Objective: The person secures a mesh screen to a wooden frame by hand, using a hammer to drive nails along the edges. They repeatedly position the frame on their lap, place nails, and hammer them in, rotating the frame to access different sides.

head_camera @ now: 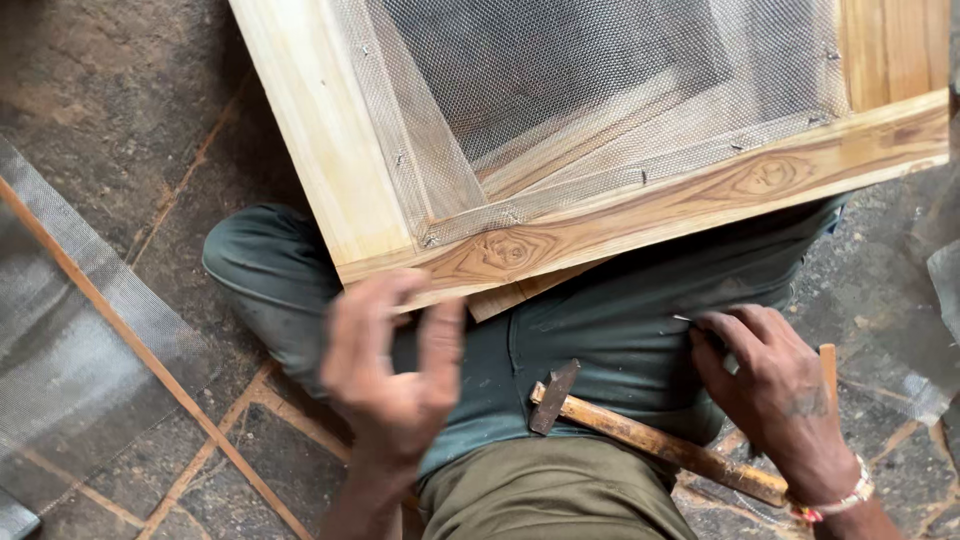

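Across the person's lap rests one wooden frame (640, 215), its near rail lying over the green trousers (600, 330) while the rest tilts away toward the top of the view. One sheet of wire mesh (600, 90) already covers the opening, and small nails show along the left and lower edges, about six that can be counted, so the fastening looks well advanced on those two sides; the other sides are out of view. On the stone floor (100, 120) at the left lies one more piece of mesh (60, 340) with one thin wooden strip (130, 340) across it, unused. One hammer (640, 435) lies on the lap, held by no one, head toward the frame. The left hand (390, 365), blurred, hangs open and spread just below the frame's corner, holding nothing. The right hand (770, 385) pinches one small nail (683, 320) between fingertips, near the rail.
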